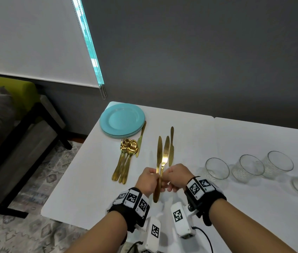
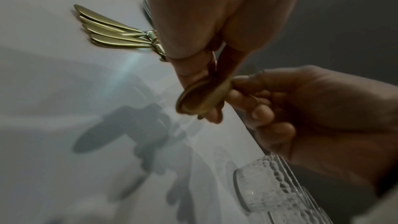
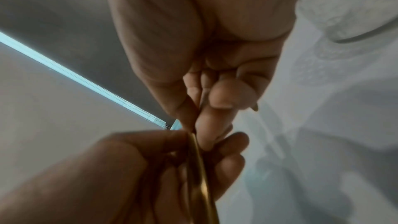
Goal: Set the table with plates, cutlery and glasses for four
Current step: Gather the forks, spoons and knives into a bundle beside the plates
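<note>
Above the white tabletop (image 1: pixel 235 207) the left hand (image 1: pixel 147 181) and the right hand (image 1: pixel 178 177) meet, and each grip is closed on the gold knives (image 1: pixel 162 156), blades pointing away. The plates (image 1: pixel 122 120) are stacked at the far left corner. Just beside them lie the forks and spoons (image 1: pixel 126 157) and one more knife (image 1: pixel 140 138). Four glasses (image 1: pixel 247 168) stand at the right.
</note>
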Demonstrator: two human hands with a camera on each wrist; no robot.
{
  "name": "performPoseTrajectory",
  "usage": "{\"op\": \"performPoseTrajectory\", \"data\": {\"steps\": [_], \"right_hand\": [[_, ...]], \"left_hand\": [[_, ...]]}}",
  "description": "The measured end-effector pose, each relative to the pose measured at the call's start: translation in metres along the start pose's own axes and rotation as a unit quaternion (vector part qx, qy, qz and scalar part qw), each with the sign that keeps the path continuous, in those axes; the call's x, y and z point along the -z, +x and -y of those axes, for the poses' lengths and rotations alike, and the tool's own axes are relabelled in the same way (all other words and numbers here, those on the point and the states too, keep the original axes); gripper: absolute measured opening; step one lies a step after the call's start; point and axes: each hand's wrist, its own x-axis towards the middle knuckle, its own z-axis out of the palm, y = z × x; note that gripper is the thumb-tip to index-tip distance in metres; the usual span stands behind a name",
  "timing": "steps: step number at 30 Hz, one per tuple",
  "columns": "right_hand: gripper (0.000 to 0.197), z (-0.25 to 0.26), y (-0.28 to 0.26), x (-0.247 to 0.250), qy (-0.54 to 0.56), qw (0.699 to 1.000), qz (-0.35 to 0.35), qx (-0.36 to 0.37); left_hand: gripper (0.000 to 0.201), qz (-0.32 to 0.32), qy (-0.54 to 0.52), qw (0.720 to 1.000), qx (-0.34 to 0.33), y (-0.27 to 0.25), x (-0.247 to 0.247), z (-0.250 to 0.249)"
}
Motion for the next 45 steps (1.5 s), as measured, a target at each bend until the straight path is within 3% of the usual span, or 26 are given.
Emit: {"op": "performPoseTrajectory", "data": {"steps": [9,13,16,19,22,25,35,42,45], "right_hand": [[0.027,0.034,0.029,-0.018,-0.089,0.996,0.001,0.025],[0.013,0.055,0.054,-0.012,-0.085,0.996,-0.017,0.021],[0.012,0.065,0.089,0.005,-0.137,0.987,-0.084,-0.001],[0.027,0.068,0.123,0.026,-0.242,0.956,-0.157,-0.051],[0.019,0.063,0.15,0.037,-0.224,0.948,-0.209,-0.086],[0.033,0.057,0.171,0.039,-0.195,0.941,-0.248,-0.121],[0.037,0.057,0.191,0.039,-0.183,0.924,-0.278,-0.187],[0.027,0.054,0.173,0.031,-0.21,0.93,-0.248,-0.173],[0.015,0.07,0.169,0.027,-0.242,0.938,-0.227,-0.104]], "left_hand": [[0.012,-0.027,0.052,0.998,-0.018,0.024,0.023,-0.014],[0.014,-0.049,0.067,0.996,-0.016,0.05,0.044,-0.031],[0.015,-0.074,0.071,0.995,-0.014,0.067,0.067,-0.043],[0.017,-0.075,0.079,0.994,-0.022,0.082,0.09,-0.052],[0.016,-0.061,0.08,0.995,-0.023,0.097,0.11,-0.058],[0.015,-0.048,0.075,0.996,-0.022,0.108,0.125,-0.061],[0.015,-0.013,0.084,0.996,-0.023,0.128,0.14,-0.077],[0.012,0.003,0.08,0.996,-0.028,0.131,0.132,-0.083],[0.015,0.002,0.066,0.998,-0.019,0.134,0.129,-0.085]]}}
